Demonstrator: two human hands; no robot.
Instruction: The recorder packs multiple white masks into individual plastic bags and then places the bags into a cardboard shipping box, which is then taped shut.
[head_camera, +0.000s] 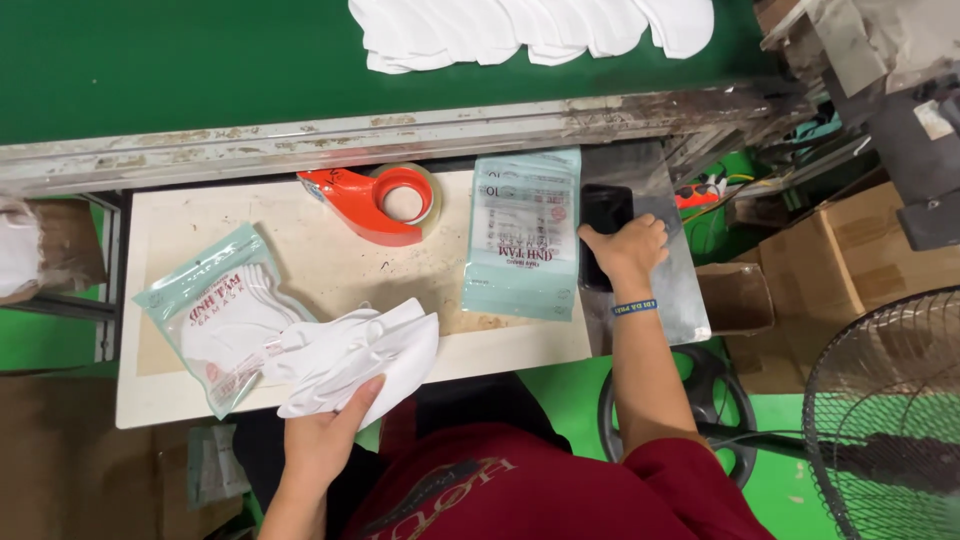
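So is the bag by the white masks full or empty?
Full: white masks show through the pouch, which lies flat on the table beside the stack of masks under the left hand.

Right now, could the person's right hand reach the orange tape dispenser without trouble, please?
Probably yes. The right hand rests on a black phone, and only a flat pale green pouch lies between it and the tape dispenser; nothing tall blocks the way.

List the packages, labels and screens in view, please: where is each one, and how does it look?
Flat pouch: middle of the table, upright rectangle, pale teal with a clear window.
Filled pouch: table's left side, tilted, pale teal and clear, white masks inside.
Phone: table's right edge, under the right hand, dark blank screen.
Cardboard boxes: on the right, brown.
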